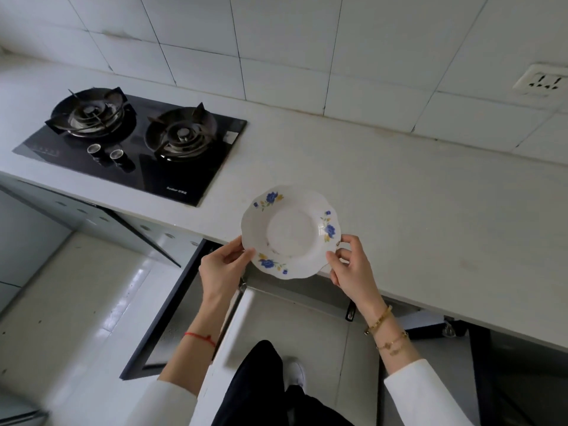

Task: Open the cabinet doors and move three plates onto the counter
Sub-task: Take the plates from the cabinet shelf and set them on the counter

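Both hands on the plate (290,232) here: left hand (222,265) fingers pinching its left rim, right hand (350,265) fingers gripping the right rim. The flowered plate sits over the near edge of the white bench (399,204), right of the black stove (129,142). Cabinet door (172,309) hangs open below.

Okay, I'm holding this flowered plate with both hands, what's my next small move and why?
Probably ease the plate forward and set it down on the counter. Left hand and right hand hold it by opposite rims, and part of it overhangs the counter's front edge.
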